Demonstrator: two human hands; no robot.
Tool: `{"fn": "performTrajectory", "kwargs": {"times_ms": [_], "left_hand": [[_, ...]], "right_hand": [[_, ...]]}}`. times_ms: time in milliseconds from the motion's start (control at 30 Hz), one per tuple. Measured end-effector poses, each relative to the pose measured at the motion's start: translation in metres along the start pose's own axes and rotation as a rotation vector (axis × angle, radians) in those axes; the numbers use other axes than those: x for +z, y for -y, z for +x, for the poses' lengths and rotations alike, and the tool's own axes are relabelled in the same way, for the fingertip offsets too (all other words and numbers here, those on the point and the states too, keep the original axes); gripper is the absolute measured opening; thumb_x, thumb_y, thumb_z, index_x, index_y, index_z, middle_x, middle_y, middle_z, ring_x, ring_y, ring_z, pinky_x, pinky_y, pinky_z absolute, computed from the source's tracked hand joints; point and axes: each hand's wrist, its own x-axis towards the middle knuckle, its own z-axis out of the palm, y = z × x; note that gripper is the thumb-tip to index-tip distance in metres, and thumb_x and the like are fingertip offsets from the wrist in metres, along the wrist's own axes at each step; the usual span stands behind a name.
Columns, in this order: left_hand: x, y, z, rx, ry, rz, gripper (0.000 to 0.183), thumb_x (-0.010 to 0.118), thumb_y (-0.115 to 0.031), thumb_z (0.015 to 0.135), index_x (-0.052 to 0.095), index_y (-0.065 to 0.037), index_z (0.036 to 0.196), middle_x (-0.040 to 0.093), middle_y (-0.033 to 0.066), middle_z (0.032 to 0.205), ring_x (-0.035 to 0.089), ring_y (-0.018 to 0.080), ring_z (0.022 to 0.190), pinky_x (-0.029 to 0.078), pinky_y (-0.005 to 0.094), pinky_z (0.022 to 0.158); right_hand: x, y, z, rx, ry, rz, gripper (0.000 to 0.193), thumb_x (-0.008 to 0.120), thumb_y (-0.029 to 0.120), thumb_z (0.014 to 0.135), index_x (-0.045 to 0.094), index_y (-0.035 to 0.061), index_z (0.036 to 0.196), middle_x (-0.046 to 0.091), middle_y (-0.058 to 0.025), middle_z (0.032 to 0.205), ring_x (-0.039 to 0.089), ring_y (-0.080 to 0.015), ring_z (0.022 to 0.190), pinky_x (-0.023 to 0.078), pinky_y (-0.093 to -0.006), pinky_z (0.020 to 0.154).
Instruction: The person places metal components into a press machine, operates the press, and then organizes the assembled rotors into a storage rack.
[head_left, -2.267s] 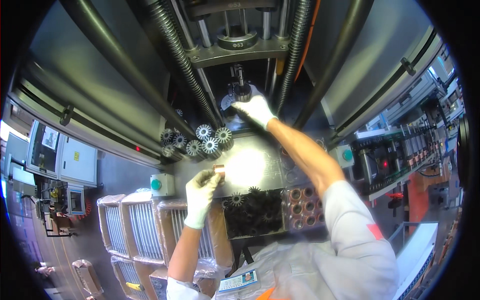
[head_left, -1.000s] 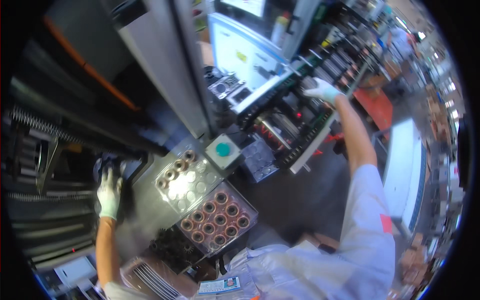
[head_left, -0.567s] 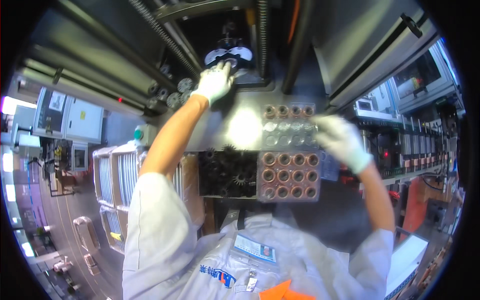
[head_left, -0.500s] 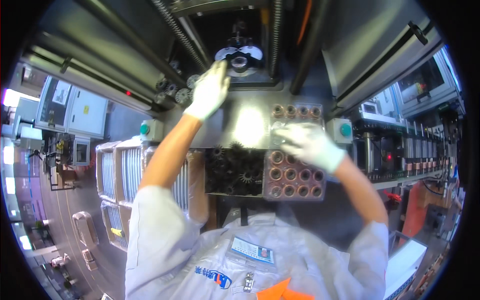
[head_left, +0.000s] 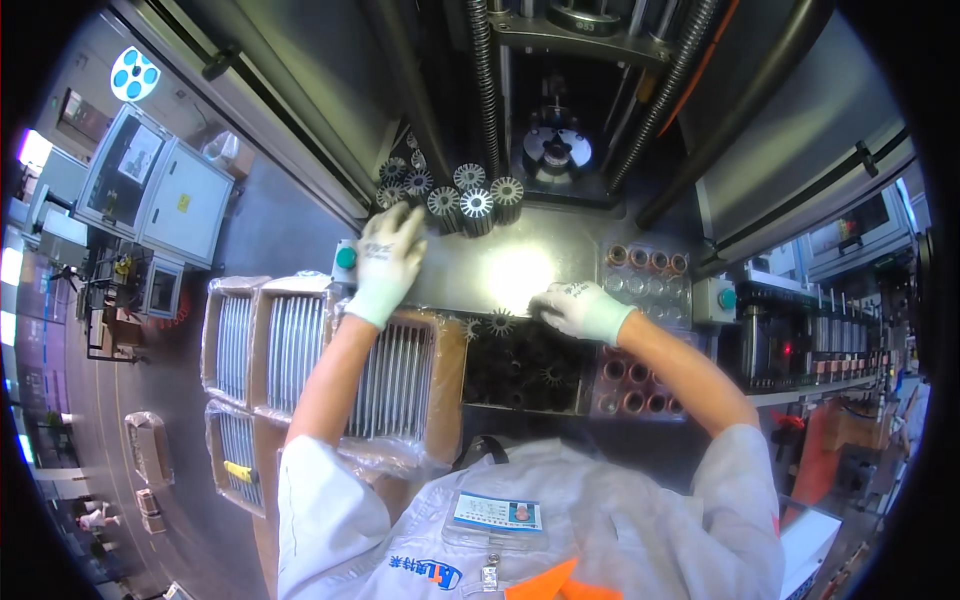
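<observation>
at frame centre, right hand (head_left: pixel 585 310) is spread, empty, over the black finned rotors tray (head_left: pixel 520 365); left hand (head_left: pixel 388 262), open, rests by finned rotors (head_left: pixel 475 205) upper-mid table (head_left: pixel 520 270). one rotor should be pinched by its rim, lifted straight.

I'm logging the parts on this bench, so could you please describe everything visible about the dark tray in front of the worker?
The dark tray lies flat at the near edge of the steel bench, between a wrapped box on its left and a clear tray of copper rings on its right. It looks black and is packed with dark finned rotor cores standing on end. The gloved right hand rests at its far right corner, fingers on a core; the grip is unclear.
</observation>
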Motion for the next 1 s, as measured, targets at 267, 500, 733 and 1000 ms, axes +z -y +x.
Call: {"fn": "performTrajectory", "kwargs": {"times_ms": [267,500,733,1000], "left_hand": [[0.045,0.006,0.045,0.119,0.067,0.011,0.045,0.08,-0.014,0.071,0.063,-0.014,0.113,0.055,0.0124,0.13,0.05,0.0384,0.124,0.041,0.0527,0.104],[0.03,-0.003,0.008,0.069,0.041,-0.035,0.039,0.078,-0.013,0.075,0.057,-0.008,0.108,0.055,0.0167,0.131,0.05,0.0368,0.126,0.037,0.0528,0.109],[-0.066,-0.045,-0.002,-0.049,-0.032,-0.498,0.035,0.081,0.002,0.071,0.054,-0.001,0.093,0.058,0.0204,0.127,0.061,0.0341,0.111,0.053,0.0397,0.09],[-0.065,-0.061,-0.002,-0.105,-0.075,-0.657,0.036,0.081,0.007,0.071,0.053,-0.001,0.094,0.056,0.0166,0.129,0.064,0.0215,0.103,0.057,0.0298,0.085]], "right_hand": [[-0.019,0.016,-0.025,0.076,-0.439,0.035,0.018,0.063,0.015,0.091,0.07,0.0071,0.105,0.068,-0.0157,0.095,0.068,-0.0336,0.09,0.054,-0.0403,0.081],[-0.052,0.024,-0.063,0.171,-0.46,0.943,0.025,0.065,0.005,0.092,0.071,0.0007,0.116,0.074,-0.0074,0.104,0.066,-0.0106,0.091,0.053,-0.0274,0.085],[-0.149,-0.018,0.017,-0.033,-0.958,1.051,0.031,0.066,0.003,0.09,0.067,0.0004,0.121,0.068,-0.001,0.092,0.054,-0.0049,0.07,0.045,-0.0205,0.063],[-0.181,-0.058,0.111,0.126,-1.101,1.07,0.033,0.061,-0.004,0.086,0.067,-0.0006,0.118,0.069,-0.0041,0.094,0.06,-0.006,0.077,0.047,-0.0199,0.066]]}}
